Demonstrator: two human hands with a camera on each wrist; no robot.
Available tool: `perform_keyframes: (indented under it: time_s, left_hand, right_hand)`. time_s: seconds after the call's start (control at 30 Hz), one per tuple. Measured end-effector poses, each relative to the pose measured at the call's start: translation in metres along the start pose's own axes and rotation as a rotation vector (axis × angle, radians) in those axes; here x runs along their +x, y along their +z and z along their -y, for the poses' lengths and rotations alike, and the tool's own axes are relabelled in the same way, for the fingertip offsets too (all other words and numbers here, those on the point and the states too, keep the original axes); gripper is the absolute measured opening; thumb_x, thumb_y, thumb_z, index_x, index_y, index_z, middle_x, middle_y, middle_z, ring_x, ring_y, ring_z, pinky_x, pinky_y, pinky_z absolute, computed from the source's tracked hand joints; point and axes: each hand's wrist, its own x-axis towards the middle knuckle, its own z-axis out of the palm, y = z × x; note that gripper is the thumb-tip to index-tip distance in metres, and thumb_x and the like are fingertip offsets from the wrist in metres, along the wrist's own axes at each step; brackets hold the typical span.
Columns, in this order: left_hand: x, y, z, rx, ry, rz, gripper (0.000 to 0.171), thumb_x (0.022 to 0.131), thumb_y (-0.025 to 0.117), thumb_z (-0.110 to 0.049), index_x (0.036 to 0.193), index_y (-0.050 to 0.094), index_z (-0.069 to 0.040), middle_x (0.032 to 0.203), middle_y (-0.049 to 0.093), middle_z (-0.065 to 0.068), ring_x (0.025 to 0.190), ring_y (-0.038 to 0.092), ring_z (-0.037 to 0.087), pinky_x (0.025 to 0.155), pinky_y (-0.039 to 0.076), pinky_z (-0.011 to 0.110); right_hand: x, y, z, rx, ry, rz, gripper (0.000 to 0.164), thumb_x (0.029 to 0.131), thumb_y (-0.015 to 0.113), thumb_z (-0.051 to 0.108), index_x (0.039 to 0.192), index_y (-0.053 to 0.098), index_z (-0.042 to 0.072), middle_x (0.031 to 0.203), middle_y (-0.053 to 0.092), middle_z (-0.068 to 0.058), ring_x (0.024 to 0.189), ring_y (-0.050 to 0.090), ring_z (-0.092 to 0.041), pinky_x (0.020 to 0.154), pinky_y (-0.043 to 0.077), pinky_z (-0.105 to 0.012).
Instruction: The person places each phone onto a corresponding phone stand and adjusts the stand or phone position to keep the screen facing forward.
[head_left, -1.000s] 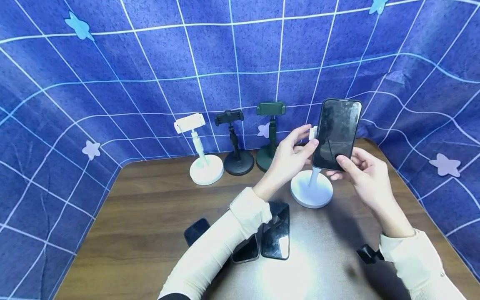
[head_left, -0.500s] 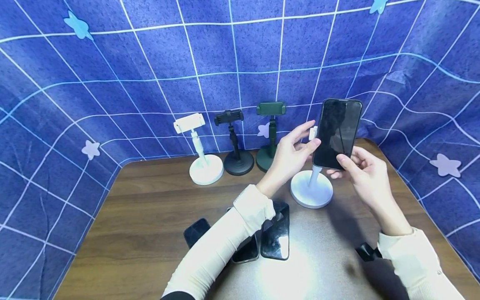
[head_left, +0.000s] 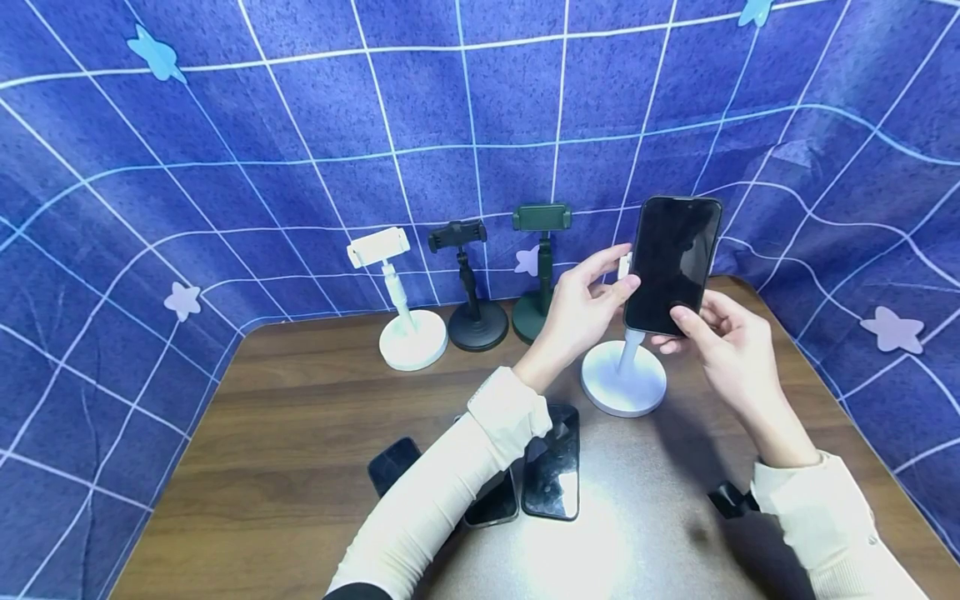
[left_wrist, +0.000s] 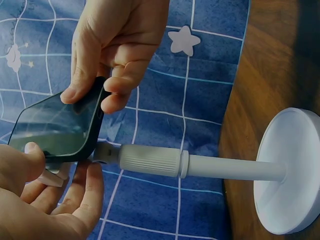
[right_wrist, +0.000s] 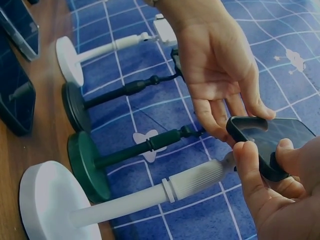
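Observation:
A black smartphone [head_left: 671, 262] stands upright at the head of a white phone stand [head_left: 622, 379], screen toward me. My right hand [head_left: 731, 354] pinches its lower right corner, thumb on the screen and fingers behind. At the other edge, my left hand [head_left: 577, 312] grips the stand's white clamp [left_wrist: 54, 176] with fingers behind it, the thumb lying over the phone's edge. The left wrist view shows the stand's ribbed collar [left_wrist: 150, 161] just below the phone. How the clamp sits behind the phone is mostly hidden.
A white stand [head_left: 397, 292], a black stand [head_left: 477, 323] and a dark green stand [head_left: 542, 218] line the back of the wooden table [head_left: 300, 433]. Phones lie in front, including a black one [head_left: 552, 467], partly under my left sleeve [head_left: 442, 483]. Blue gridded cloth [head_left: 420, 100] hangs behind.
The phone and my right hand have shifted very slightly left. My left hand moved a little toward the phone earlier and stays there. The stands have not moved.

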Motion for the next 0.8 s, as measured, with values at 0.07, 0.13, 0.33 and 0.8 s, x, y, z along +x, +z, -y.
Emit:
perform_keyframes:
  time_s: [0.07,0.13,0.33,0.8]
  left_hand:
    - [0.0002,0.0,0.0001,0.005,-0.001,-0.002,0.044,0.101,0.068,-0.017,0.144,0.06,-0.014,0.139,0.065,0.016,0.096,0.078,0.023,0.073,0.062,0.025]
    - [0.0003,0.0001,0.0001,0.009,0.002,-0.005,0.044,0.1,0.068,-0.017,0.143,0.06,-0.014,0.138,0.065,0.016,0.094,0.078,0.023,0.072,0.062,0.027]
    - [-0.0001,0.0008,-0.0007,0.028,0.024,-0.013,0.043,0.1,0.068,-0.017,0.143,0.06,-0.012,0.137,0.066,0.017,0.088,0.078,0.022,0.067,0.059,0.024]
    - [0.0009,0.0019,-0.0033,0.075,0.014,-0.029,0.042,0.101,0.068,-0.017,0.142,0.061,-0.013,0.135,0.068,0.015,0.093,0.078,0.019,0.067,0.055,0.018]
  right_hand:
    - [-0.0002,0.0004,-0.0001,-0.009,0.006,-0.004,0.015,0.1,0.063,0.0,0.114,0.068,0.0,0.09,0.08,-0.003,0.067,0.077,-0.017,0.064,0.061,-0.029]
    - [-0.0003,0.0006,0.0,-0.014,0.009,-0.007,0.015,0.099,0.063,0.0,0.114,0.068,-0.001,0.091,0.08,-0.003,0.067,0.077,-0.017,0.064,0.061,-0.029]
    - [-0.0001,0.0007,-0.0001,-0.024,-0.004,-0.011,0.016,0.099,0.064,-0.001,0.115,0.068,-0.001,0.089,0.079,-0.003,0.066,0.077,-0.016,0.063,0.061,-0.029]
    - [0.0003,0.002,-0.0011,-0.035,-0.021,-0.012,0.016,0.099,0.064,-0.001,0.114,0.068,-0.002,0.091,0.08,-0.002,0.067,0.077,-0.016,0.063,0.061,-0.029]
